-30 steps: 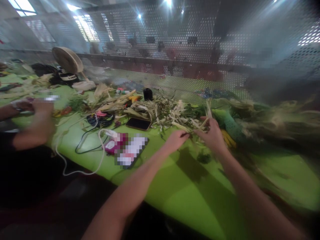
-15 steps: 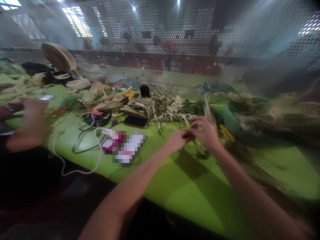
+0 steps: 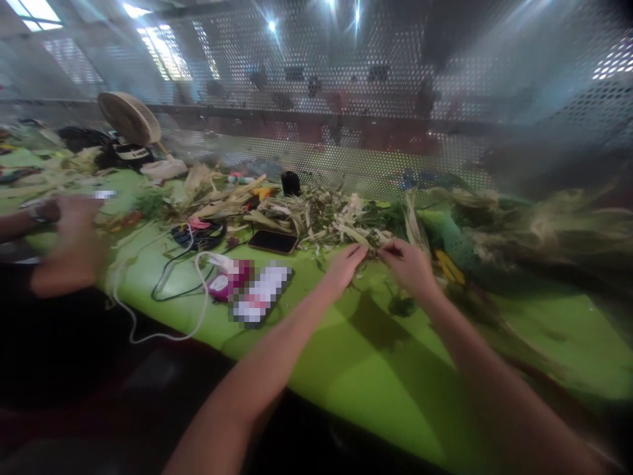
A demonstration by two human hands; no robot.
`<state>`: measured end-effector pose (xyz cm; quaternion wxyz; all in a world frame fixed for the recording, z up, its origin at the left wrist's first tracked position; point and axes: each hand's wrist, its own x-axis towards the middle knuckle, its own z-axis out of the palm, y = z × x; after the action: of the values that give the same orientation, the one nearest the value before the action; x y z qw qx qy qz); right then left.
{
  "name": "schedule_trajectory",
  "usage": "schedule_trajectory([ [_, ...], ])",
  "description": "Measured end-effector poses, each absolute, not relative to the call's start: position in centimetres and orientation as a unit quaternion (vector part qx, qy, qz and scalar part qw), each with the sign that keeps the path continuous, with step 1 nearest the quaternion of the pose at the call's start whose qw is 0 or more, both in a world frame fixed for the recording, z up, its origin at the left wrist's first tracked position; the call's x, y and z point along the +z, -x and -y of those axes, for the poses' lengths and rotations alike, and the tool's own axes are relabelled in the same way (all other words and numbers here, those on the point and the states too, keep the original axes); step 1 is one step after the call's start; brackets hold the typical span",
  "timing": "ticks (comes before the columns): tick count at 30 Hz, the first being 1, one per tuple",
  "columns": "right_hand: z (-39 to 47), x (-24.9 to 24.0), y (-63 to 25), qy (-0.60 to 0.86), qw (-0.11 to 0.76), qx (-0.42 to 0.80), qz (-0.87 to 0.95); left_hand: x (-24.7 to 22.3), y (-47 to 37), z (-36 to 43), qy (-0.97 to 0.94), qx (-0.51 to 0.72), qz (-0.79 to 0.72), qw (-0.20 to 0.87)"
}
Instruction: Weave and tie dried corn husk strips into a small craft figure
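Over the green tabletop (image 3: 346, 349), my left hand (image 3: 346, 267) is closed in a pinch at the near edge of a heap of dried corn husks (image 3: 306, 214). A pale strip of corn husk (image 3: 357, 235) runs to its fingertips. My right hand (image 3: 409, 265) is a short gap to the right, its thumb and fingers pressed together; what lies between them is too small to make out. Below the hands rests a small dark green clump (image 3: 401, 305). To the right of my right hand lies a yellow object (image 3: 449, 265).
A green perforated basket (image 3: 457, 241) with husks stands at right. Left of my hands are a dark phone (image 3: 273, 241), a blurred-out flat item (image 3: 262, 293), a magenta object (image 3: 230, 280) and a white cable (image 3: 198, 310). Another person's arm (image 3: 74, 244) and a fan (image 3: 129, 119) are farther left.
My hands, which were touching each other, have drawn apart, the left shifting slightly left and up. The view has turned a little to the left.
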<state>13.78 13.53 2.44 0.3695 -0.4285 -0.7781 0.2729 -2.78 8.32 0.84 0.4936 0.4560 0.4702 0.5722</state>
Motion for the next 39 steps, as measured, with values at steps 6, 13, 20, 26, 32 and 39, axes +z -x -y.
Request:
schedule_trajectory([
  [6,-13.4,2.8,-13.7,0.422,0.370,0.281,0.779,0.6,2.7,-8.5,-0.437,0.600,-0.446,0.500],
  [13,-12.6,2.8,-12.8,0.391,0.344,0.371,0.769,0.3,2.4,-8.5,-0.473,0.609,-0.436,0.465],
  [20,-13.3,2.2,-12.9,0.366,0.358,0.393,0.764,0.8,2.4,-8.1,-0.501,0.595,-0.476,0.410],
  [26,-13.0,2.8,-12.8,0.358,0.366,0.416,0.752,1.4,2.7,-8.0,-0.487,0.590,-0.509,0.395],
  [32,-12.8,3.2,-12.8,0.380,0.352,0.422,0.744,0.9,3.0,-8.2,-0.475,0.591,-0.509,0.407],
  [39,-12.4,3.4,-13.2,0.398,0.317,0.363,0.780,0.6,2.7,-8.3,-0.525,0.583,-0.490,0.379],
])
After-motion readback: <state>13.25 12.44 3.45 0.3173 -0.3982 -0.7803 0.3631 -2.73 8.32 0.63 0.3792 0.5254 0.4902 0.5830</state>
